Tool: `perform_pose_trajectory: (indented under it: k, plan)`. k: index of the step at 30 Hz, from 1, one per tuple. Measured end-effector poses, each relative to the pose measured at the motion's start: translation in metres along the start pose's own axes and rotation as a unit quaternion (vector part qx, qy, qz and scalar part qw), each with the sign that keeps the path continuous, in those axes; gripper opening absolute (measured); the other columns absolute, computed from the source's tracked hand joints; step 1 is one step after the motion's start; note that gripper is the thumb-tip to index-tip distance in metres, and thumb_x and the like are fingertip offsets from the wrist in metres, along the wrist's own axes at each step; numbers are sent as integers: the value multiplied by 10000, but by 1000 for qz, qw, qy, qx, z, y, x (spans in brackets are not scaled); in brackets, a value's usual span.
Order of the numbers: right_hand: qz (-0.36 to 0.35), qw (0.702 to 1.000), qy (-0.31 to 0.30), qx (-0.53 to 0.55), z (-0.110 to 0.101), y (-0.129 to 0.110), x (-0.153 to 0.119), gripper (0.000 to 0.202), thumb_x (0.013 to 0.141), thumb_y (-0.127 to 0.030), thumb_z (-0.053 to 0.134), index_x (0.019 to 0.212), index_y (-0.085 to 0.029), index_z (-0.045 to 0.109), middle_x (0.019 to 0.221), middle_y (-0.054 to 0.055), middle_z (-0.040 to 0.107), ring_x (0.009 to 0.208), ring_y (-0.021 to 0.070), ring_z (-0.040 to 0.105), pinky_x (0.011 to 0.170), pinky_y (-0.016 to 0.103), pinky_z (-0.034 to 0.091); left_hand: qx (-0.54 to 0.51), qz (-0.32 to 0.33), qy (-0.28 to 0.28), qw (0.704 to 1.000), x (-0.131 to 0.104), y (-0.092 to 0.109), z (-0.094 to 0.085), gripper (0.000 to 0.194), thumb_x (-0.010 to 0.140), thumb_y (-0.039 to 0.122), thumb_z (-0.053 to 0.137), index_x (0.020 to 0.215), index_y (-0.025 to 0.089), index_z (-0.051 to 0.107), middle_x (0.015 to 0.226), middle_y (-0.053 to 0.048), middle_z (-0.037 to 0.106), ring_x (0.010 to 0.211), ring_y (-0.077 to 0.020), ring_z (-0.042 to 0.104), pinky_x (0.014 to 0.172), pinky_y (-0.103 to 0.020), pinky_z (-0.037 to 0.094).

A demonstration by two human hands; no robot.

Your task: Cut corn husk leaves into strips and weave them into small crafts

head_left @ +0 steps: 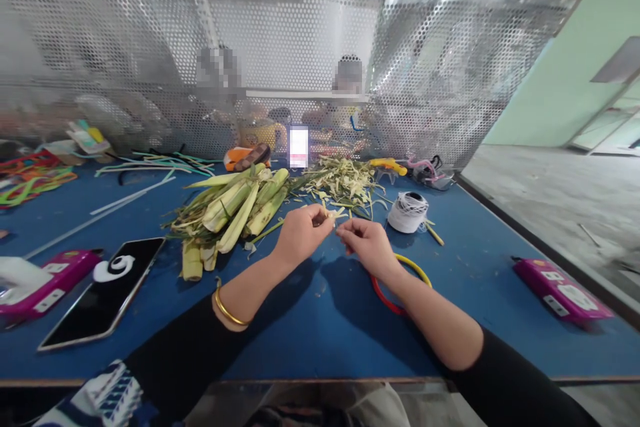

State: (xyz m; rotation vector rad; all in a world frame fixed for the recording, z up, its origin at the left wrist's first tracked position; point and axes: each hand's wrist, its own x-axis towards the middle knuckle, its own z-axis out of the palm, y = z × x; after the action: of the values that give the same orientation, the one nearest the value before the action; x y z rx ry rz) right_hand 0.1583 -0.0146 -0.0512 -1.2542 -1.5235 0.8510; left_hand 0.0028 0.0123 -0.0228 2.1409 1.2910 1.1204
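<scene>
Holding a small pale husk strip (330, 215) up above the middle of the counter (320, 347), we have it pinched in our left hand (300, 237), thumb and fingers closed on it. Just beside it comes our right hand (370, 247), fingers curled and drawn close together; whether they grip anything thin, we cannot tell.

Right behind our 2 hands, we've got a loose heap of pale green shreds (345, 180). Over to its left, a thick bundle of green husks (235, 210) lies on the blue surface. On the right stands a spool of white thread (407, 215), and under our right forearm sits a red and yellow ring (385, 297), partly covered.

Wider out, we see a dark-screened phone (95, 310) at left with a black-and-white ornament (114, 269) on it, plus 2 purple objects, 1 at the far left (55, 280) and 1 at the right (560, 290). Coloured strips (40, 177) lie at back left, and a perforated metal screen (300, 27) rises along the back.
</scene>
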Motion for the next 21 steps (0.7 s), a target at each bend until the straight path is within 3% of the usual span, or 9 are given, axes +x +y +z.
perform_pose_trajectory:
  k: [2,5,8,10,13,16,19,21]
  plan:
    - [-105,987,30,-115,0,-4,-5,176,828,-307,548,695,-205,601,625,4,561,574,140,534,545,254,395,49,18,-5,999,-1,0,0,160,780,238,552,639,176,597,587,7,604,570,-115,514,568,-223,354]
    - [-208,949,42,-233,-11,-13,-6,205,874,-252,475,744,-205,626,757,38,586,669,152,542,590,258,376,63,54,-85,993,-2,2,-3,161,766,219,550,623,176,608,562,13,585,546,-110,491,555,-229,333]
    - [-203,956,8,-212,-24,-17,2,201,855,-255,492,708,-201,618,741,31,580,665,149,530,599,259,369,-53,47,-213,975,-1,7,-9,157,752,239,560,616,178,609,549,21,589,535,-108,519,556,-220,378]
    - [-154,980,-26,-123,-29,-16,9,183,811,-296,540,663,-200,589,662,6,560,612,139,510,583,258,373,-161,12,-251,954,0,8,-11,160,757,289,569,656,174,614,594,10,625,558,-116,564,579,-226,436]
    - [-45,998,-41,19,-27,-8,15,174,746,-353,589,666,-199,573,548,-38,509,488,115,448,512,250,352,-238,-31,-185,953,2,7,-9,177,757,337,582,705,170,604,642,-5,648,601,-135,606,620,-252,486]
    - [-2,998,-34,57,-15,-3,12,192,735,-375,605,669,-198,569,518,-47,495,452,110,437,489,250,354,-183,-35,-83,979,3,3,-5,182,772,335,572,684,177,591,636,-2,649,603,-138,605,607,-243,470]
    - [-89,995,-3,-45,-7,-6,2,166,793,-328,572,681,-206,580,577,-21,520,531,133,489,533,254,386,-49,-18,-20,998,2,0,-3,185,782,278,556,629,179,587,588,6,627,575,-127,560,578,-227,411]
    - [-176,973,16,-150,-8,-10,-4,171,843,-276,524,708,-208,604,674,11,559,628,145,525,591,253,394,15,4,-36,999,0,0,-3,157,769,232,553,632,179,606,555,16,601,554,-120,528,563,-226,373]
